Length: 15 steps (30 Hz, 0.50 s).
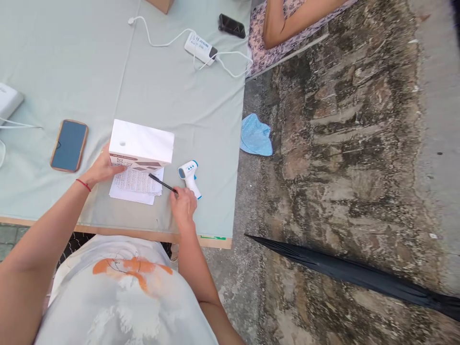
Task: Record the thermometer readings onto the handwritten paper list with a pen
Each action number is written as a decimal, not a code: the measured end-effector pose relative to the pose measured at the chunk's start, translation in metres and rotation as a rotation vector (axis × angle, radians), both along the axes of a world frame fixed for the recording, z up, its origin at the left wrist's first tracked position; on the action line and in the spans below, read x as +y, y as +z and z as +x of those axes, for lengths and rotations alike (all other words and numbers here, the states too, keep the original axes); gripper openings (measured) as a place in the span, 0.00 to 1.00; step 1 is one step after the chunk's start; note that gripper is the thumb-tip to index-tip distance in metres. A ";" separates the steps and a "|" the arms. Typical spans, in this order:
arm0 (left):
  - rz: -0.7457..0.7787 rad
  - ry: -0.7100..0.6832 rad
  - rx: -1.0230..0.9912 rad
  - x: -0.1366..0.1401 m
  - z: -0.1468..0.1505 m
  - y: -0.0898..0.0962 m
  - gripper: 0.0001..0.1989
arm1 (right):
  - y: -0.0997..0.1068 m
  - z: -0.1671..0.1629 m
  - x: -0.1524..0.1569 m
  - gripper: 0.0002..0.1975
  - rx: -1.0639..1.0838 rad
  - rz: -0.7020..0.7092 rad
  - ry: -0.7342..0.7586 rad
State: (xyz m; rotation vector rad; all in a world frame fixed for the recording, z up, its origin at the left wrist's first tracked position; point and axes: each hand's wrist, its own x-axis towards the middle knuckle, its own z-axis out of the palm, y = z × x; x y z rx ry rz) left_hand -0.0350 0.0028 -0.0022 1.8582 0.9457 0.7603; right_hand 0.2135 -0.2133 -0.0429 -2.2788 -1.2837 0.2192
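Note:
My left hand (pixel 104 165) grips the left end of a white box (pixel 142 141), its thumb on the printed front face and its other fingers hidden behind. Dark pictures and small print show on that face. Under the box's near side lie printed leaflets (pixel 134 187), partly covered by it. A black pen (pixel 161 182) is in my right hand (pixel 183 206), closed around one end, with the other end over the leaflets' right edge. Just beyond my right hand lies a white and blue infrared thermometer (pixel 190 177) on the table.
A phone in a brown case (pixel 69 145) lies left of the box. Farther back are a white power bank (pixel 200 47) with a cable and a black device (pixel 232 26). Another person's arm (pixel 298 21) rests at the far right. A blue cloth (pixel 256 135) and black folded umbrella (pixel 341 270) lie beyond the table edge.

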 end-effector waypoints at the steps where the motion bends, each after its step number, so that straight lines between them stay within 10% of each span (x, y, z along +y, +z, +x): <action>1: -0.043 -0.018 -0.049 0.000 0.004 0.002 0.44 | 0.000 0.000 0.000 0.12 0.001 0.014 -0.002; 15: 0.159 0.105 0.157 -0.011 0.014 0.001 0.44 | 0.013 0.044 0.029 0.24 0.336 -0.026 -0.326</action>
